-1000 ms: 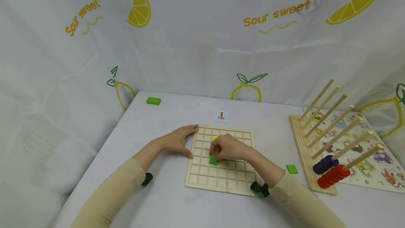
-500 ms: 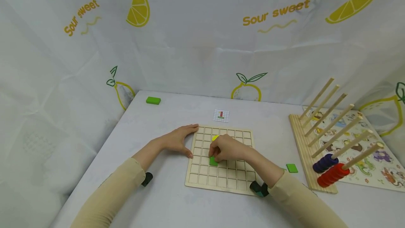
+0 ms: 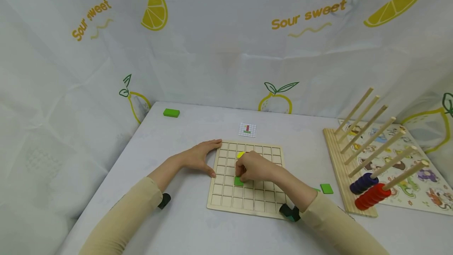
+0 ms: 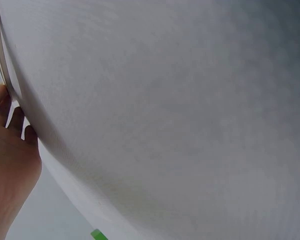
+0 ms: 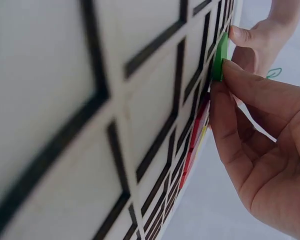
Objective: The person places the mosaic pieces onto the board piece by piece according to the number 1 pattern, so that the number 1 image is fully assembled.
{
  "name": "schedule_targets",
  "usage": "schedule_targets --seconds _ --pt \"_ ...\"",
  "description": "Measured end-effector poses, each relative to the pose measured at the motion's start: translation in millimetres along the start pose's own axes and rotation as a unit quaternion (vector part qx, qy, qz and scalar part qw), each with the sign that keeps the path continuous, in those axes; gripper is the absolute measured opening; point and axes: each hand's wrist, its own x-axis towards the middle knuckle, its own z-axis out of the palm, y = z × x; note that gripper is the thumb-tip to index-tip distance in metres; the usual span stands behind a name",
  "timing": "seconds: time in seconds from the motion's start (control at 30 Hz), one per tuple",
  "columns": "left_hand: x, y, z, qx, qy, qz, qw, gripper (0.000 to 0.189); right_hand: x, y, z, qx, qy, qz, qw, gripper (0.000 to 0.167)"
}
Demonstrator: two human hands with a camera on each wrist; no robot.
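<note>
My right hand [image 3: 256,165] is over the wooden grid board [image 3: 230,210], thumb and forefinger pinching a green square tile [image 3: 238,182] at a cell left of the board's middle. The right wrist view shows the thumb and forefinger tips at the edge of this green tile [image 5: 220,59]. Partly covered by the hand, a yellow tile [image 3: 240,154] lies farther up the board. Red tiles [image 5: 199,127] show in the grid in the right wrist view. My left hand [image 3: 199,156] rests against the board's left edge, fingers and thumb spread apart.
A small pattern card [image 3: 247,130] lies behind the board. One green block [image 3: 171,113] sits at the back left. To the right are a loose green tile [image 3: 326,188], a wooden peg stand [image 3: 332,145] with blue and red rings, and a picture board [image 3: 424,192].
The green tile under my right hand was tilted a second ago and now lines up flatter with its grid cell. The left hand stays in place.
</note>
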Motion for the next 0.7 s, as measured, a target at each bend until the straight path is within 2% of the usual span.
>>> schedule_targets --seconds 0.7 --pt "1.5 -0.2 0.6 0.002 -0.001 0.000 1.0000 0.113 -2.2 3.3 2.1 -0.006 0.009 -0.009 0.9999 0.012"
